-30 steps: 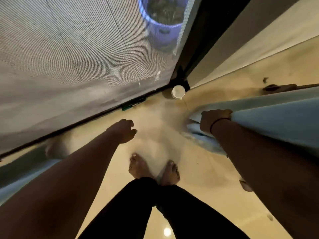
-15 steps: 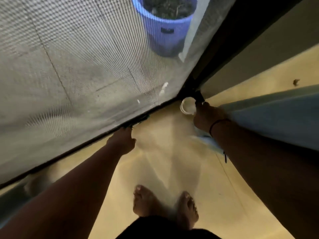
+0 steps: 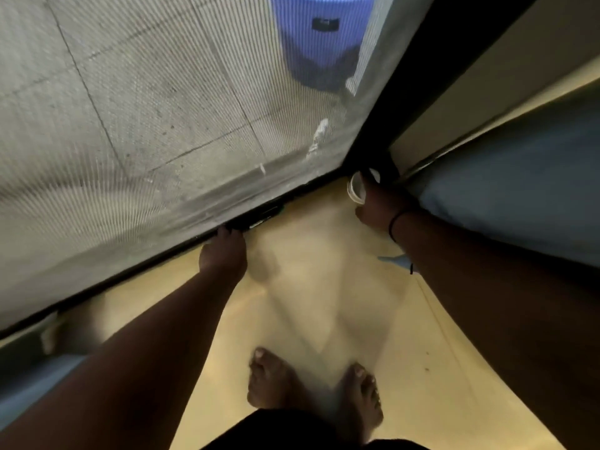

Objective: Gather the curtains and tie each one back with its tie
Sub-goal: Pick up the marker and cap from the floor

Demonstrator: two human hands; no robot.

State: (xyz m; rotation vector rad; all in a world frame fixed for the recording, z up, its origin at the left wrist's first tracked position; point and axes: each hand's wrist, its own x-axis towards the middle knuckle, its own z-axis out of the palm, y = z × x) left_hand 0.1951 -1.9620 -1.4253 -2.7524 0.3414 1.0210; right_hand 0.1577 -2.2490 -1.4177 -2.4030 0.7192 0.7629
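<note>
beside the white cup [image 3: 354, 190], right hand [image 3: 376, 209] clutches curtain [image 3: 519, 203]; left hand [image 3: 224, 251] grip unclear.

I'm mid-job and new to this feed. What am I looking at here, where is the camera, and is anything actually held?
No machine here: a person with two bare hands. The one camera sits on their head, looking down past the arms to bare feet on the yellowish floor. The left hand reaches to the dark door track under the mesh screen. The right hand is by a white cup in the corner, beside the blue curtain. Whether either hand has a grip on anything is unclear. A blue bucket stands outside.
</note>
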